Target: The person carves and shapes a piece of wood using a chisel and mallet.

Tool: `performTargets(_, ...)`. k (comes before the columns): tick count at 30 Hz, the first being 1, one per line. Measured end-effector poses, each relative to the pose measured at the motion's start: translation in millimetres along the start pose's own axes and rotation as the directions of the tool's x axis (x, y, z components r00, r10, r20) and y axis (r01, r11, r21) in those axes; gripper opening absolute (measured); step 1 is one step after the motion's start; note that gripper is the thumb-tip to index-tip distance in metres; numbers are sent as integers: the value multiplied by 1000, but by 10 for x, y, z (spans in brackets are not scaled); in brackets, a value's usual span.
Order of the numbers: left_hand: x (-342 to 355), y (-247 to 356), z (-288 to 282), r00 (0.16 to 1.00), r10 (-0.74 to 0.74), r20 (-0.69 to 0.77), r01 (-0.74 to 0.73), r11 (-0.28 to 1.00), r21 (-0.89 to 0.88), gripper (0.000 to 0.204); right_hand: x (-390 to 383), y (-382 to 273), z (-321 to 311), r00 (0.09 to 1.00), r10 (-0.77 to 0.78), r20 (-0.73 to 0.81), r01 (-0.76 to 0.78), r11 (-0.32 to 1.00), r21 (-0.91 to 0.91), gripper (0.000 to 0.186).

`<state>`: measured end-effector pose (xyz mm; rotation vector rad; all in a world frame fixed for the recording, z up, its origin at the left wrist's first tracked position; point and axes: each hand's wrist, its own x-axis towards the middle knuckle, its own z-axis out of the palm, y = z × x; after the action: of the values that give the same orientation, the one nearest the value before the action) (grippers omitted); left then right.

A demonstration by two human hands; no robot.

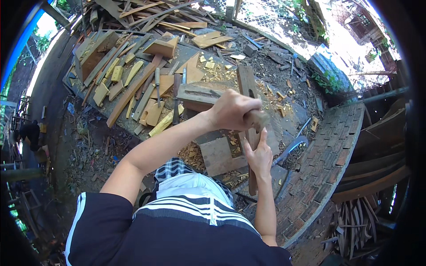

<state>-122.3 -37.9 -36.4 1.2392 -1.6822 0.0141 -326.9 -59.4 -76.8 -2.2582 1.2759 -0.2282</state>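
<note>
In front of me a long wooden beam (246, 82) with a slot cut in it lies lengthwise across other timber. My left hand (233, 111) is closed in a fist above the beam, slightly smeared by motion, around a short wooden piece (257, 119); its full shape is hidden. Just below it, my right hand (260, 158) grips the beam, thumb across the top and index finger stretched forward. Left of the beam is a thick slotted timber (195, 94), partly behind my left forearm. A flat notched board (216, 156) lies nearer to me.
Chisels (157, 82), offcuts (116, 74) and yellow shavings (211, 64) cover the work surface on the left. A blue-framed saw (293, 146) lies right, beside a low brick wall (321, 159). Scrap wood (146, 13) is heaped at the back. Another person (33, 135) is far left.
</note>
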Motion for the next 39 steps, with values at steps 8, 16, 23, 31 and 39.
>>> performTargets(8,521,-355,-157,896,-320,-308,161,880,-446,23,12,-43,-30,998,50,34,-51,998,39,75)
performTargets(16,441,-474,-233,827,-552,-109,360,669,-651,16,3,5,29,1000,26,-3,-26,995,96,74)
performTargets(23,385,-528,-131,810,-560,-172,367,714,-596,23,1,-2,39,999,40,-4,-39,993,116,74)
performTargets(31,419,-590,-87,707,-569,-420,389,809,-440,40,-4,-5,32,999,49,9,-50,990,129,74)
performTargets(39,433,-617,-99,729,-551,-406,276,779,-562,33,9,13,41,998,68,11,-69,987,148,74)
